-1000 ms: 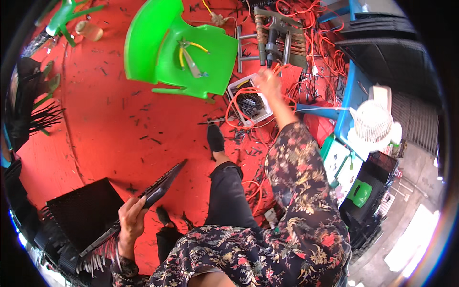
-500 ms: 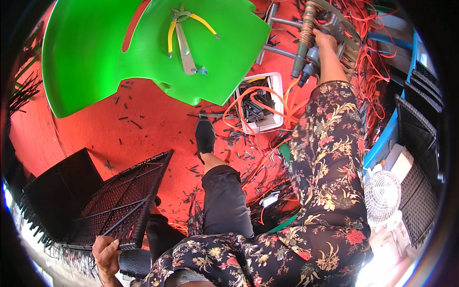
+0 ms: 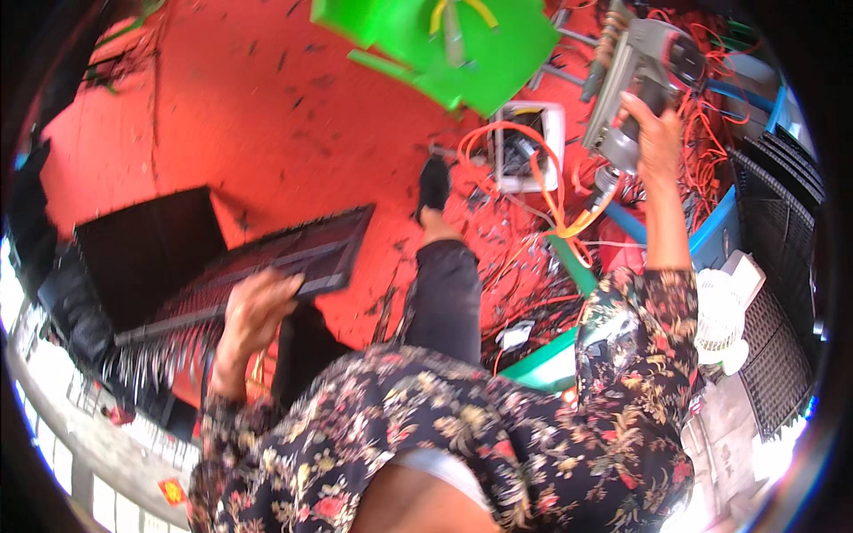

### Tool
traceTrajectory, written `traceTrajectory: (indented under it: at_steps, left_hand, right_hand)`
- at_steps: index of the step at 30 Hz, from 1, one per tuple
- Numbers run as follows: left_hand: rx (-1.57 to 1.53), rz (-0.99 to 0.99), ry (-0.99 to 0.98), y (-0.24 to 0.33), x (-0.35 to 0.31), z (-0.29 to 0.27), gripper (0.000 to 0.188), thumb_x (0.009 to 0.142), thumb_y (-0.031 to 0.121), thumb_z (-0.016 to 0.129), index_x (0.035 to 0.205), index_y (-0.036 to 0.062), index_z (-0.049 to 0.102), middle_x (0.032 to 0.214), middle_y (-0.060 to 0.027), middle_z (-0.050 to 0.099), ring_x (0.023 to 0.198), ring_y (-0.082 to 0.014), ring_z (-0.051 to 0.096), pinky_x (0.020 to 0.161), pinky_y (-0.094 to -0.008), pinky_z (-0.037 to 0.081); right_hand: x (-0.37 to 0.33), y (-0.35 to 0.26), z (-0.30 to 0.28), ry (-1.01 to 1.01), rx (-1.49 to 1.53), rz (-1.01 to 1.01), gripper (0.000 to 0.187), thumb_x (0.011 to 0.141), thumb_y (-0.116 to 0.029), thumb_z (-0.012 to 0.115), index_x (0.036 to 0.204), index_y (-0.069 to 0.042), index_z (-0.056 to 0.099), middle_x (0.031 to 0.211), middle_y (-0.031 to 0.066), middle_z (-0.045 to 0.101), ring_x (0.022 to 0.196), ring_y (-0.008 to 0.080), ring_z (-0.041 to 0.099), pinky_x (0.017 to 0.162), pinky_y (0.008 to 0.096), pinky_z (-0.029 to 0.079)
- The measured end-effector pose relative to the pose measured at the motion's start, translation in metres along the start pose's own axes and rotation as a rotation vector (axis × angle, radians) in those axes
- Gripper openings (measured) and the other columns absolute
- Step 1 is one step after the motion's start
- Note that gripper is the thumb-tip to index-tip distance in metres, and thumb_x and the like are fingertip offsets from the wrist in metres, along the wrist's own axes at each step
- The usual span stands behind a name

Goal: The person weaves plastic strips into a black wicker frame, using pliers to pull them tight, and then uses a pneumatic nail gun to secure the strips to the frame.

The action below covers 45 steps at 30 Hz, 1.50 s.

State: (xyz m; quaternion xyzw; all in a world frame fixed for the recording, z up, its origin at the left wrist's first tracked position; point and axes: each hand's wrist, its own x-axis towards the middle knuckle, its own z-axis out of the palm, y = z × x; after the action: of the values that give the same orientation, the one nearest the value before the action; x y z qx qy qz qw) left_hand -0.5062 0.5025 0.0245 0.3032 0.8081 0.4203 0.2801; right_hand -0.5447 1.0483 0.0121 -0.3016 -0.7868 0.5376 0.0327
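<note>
My right hand (image 3: 657,142) is wrapped round the handle of a grey air nail gun (image 3: 613,120), raised at the upper right with its long magazine showing. An orange hose (image 3: 558,191) runs among the things below it. On the left, a black woven wicker panel (image 3: 267,275) stands with loose strand ends hanging off its near edge; a dark flat part (image 3: 155,253) rises behind it. My left hand (image 3: 258,311) is in front of the panel's near edge, fingers curled and smeared by motion; whether they touch the panel, I cannot tell.
A green plastic piece (image 3: 498,53) bears yellow-handled pliers (image 3: 453,31). Beside it stand a white bin (image 3: 553,147) of dark scraps and a metal frame with a wrapped bar. Scraps litter the red floor (image 3: 267,115). A white fan (image 3: 718,311) and black woven panels (image 3: 773,213) line the right.
My right hand has lifted the nail gun and drawn it nearer. My left hand has moved up and right from the panel's near corner. The view has shifted.
</note>
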Motion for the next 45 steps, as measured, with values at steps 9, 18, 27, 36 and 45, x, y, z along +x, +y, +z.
traceTrajectory:
  at_steps: [9,18,27,36,45]
  left_hand:
    - [-0.056,0.142,-0.092,-0.019,-0.059,0.024,0.03,0.075,0.006,0.062,0.105,0.0042,0.062,0.084,-0.0142,0.06,0.079,-0.0359,0.059,0.068,-0.0416,0.048]
    - [-0.083,0.077,-0.136,-0.023,-0.073,0.041,0.032,0.08,0.005,0.062,0.112,0.0038,0.061,0.088,-0.0134,0.061,0.084,-0.0323,0.059,0.075,-0.0362,0.047]
    - [-0.082,0.293,-0.071,-0.031,-0.058,0.043,0.035,0.076,0.0,0.065,0.11,0.0005,0.06,0.091,-0.0159,0.063,0.083,-0.0338,0.061,0.071,-0.0366,0.05]
    - [-0.099,0.291,-0.082,-0.024,-0.059,0.042,0.034,0.076,-0.001,0.064,0.11,0.0015,0.06,0.088,-0.0147,0.062,0.081,-0.0336,0.06,0.069,-0.0368,0.049]
    - [-0.101,0.241,-0.094,-0.019,-0.063,0.047,0.034,0.077,0.0,0.063,0.111,0.0015,0.06,0.09,-0.0145,0.062,0.084,-0.0335,0.06,0.073,-0.0383,0.049]
  right_hand:
    - [-0.366,-0.134,0.106,-0.081,-0.078,0.207,0.018,0.077,-0.014,0.067,0.088,-0.002,0.06,0.069,0.0019,0.057,0.063,0.012,0.053,0.066,0.0257,0.043]
    - [-0.522,-0.081,0.194,-0.247,-0.479,-0.272,0.028,0.069,-0.016,0.073,0.094,-0.007,0.063,0.077,0.0056,0.065,0.066,0.0236,0.065,0.062,0.0338,0.05]
    - [-0.508,-0.078,0.208,-0.358,-0.394,-0.053,0.046,0.072,-0.017,0.076,0.111,-0.003,0.058,0.091,0.0109,0.068,0.08,0.0172,0.066,0.071,0.031,0.051]
    - [-0.502,-0.08,0.206,-0.367,-0.433,-0.181,0.036,0.071,-0.012,0.073,0.103,-0.002,0.06,0.083,0.0108,0.066,0.071,0.0196,0.064,0.065,0.0298,0.05]
    - [-0.493,-0.085,0.205,-0.389,-0.437,-0.232,0.033,0.071,-0.012,0.074,0.1,-0.003,0.061,0.079,0.0088,0.065,0.065,0.0207,0.064,0.059,0.0303,0.049]
